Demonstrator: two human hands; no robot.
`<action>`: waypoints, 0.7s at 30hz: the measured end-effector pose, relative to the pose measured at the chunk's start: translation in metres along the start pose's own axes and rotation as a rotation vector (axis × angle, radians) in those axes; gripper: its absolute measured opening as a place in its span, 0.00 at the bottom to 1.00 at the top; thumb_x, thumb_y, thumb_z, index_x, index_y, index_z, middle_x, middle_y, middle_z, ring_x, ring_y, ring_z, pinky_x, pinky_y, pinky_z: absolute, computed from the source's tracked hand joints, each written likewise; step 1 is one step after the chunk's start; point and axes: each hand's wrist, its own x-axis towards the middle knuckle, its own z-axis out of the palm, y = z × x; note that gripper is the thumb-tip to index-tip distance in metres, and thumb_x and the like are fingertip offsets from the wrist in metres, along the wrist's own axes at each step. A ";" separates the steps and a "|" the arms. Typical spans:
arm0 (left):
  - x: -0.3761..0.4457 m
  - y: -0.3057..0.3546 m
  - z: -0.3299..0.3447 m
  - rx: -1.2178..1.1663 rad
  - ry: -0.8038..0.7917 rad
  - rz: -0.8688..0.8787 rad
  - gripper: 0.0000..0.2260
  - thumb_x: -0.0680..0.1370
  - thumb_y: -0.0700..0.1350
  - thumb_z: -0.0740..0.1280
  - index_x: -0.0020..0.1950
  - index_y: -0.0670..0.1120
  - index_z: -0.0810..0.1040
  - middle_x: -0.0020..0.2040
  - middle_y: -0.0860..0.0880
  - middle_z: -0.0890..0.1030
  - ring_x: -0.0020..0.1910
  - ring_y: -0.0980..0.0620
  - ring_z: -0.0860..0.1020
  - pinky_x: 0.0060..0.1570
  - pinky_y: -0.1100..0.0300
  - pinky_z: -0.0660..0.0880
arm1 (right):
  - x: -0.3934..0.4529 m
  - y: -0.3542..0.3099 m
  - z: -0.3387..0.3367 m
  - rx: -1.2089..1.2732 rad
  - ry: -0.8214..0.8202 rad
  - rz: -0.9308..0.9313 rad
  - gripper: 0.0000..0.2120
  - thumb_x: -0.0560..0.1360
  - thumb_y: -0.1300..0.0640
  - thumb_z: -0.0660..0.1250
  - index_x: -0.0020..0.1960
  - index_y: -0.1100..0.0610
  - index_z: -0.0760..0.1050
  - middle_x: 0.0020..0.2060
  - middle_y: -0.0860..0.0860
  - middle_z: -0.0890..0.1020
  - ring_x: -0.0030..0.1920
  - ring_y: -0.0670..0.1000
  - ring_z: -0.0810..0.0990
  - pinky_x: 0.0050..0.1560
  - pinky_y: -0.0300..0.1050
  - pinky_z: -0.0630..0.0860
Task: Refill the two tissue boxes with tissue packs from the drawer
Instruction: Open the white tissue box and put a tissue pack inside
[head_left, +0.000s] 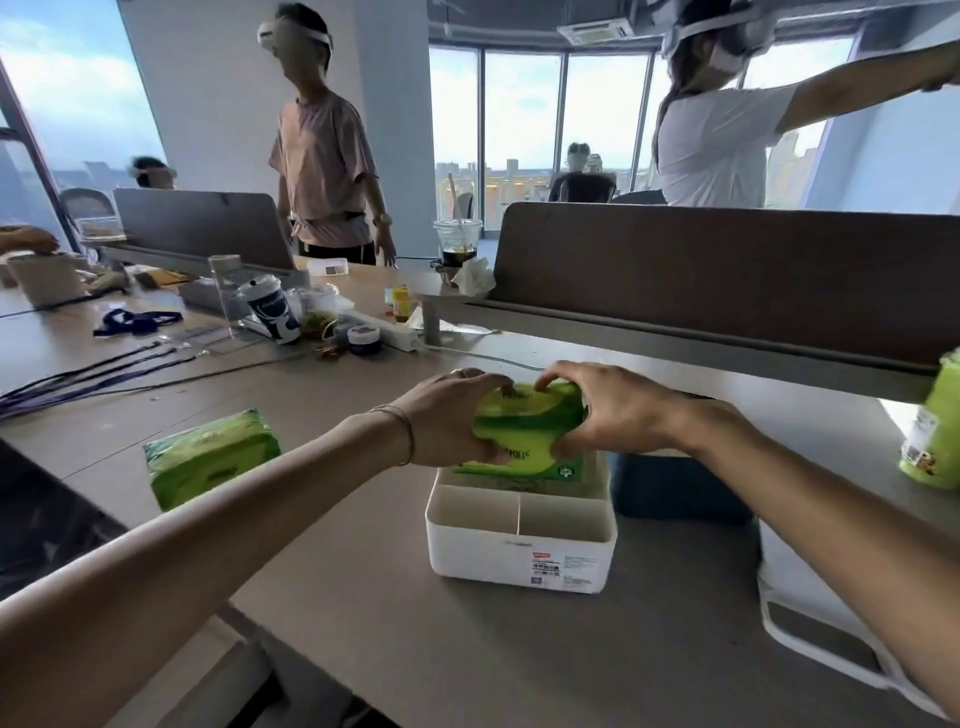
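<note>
A white tissue box (519, 551) stands open-topped on the desk, with a divider across its near compartment. Just above its far half I hold a green tissue pack (527, 431) with both hands. My left hand (447, 415) grips the pack's left end and my right hand (613, 410) grips its right end. The pack's lower edge dips into the box. A second green tissue pack (210, 457) lies on the desk to the left. A dark blue box (680, 486) sits right behind the white one. No drawer shows.
A white lid (810, 639) lies at the right near my forearm. A green canister (935, 431) stands at the far right. A brown desk divider (727, 280) runs behind. Cups, cables and lanyards (104, 369) clutter the left. Several people stand beyond the desk.
</note>
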 end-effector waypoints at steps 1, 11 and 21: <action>0.000 -0.001 0.004 0.013 -0.007 0.002 0.39 0.69 0.59 0.76 0.77 0.55 0.65 0.70 0.48 0.73 0.66 0.44 0.73 0.65 0.52 0.71 | 0.001 0.003 0.005 0.004 -0.009 0.001 0.35 0.64 0.46 0.79 0.67 0.43 0.69 0.58 0.48 0.79 0.56 0.50 0.79 0.56 0.52 0.80; -0.005 -0.004 0.037 0.134 -0.034 -0.041 0.36 0.73 0.68 0.67 0.77 0.56 0.63 0.73 0.51 0.72 0.72 0.46 0.67 0.67 0.51 0.69 | -0.003 0.017 0.041 -0.100 0.016 -0.032 0.38 0.67 0.40 0.75 0.73 0.46 0.68 0.64 0.46 0.75 0.59 0.49 0.74 0.58 0.47 0.76; -0.003 0.052 0.027 0.073 0.152 0.078 0.31 0.77 0.64 0.64 0.78 0.58 0.62 0.75 0.49 0.71 0.73 0.45 0.67 0.68 0.50 0.67 | -0.055 0.016 0.007 -0.017 0.164 -0.065 0.34 0.71 0.39 0.74 0.74 0.47 0.70 0.69 0.46 0.75 0.64 0.49 0.75 0.61 0.50 0.75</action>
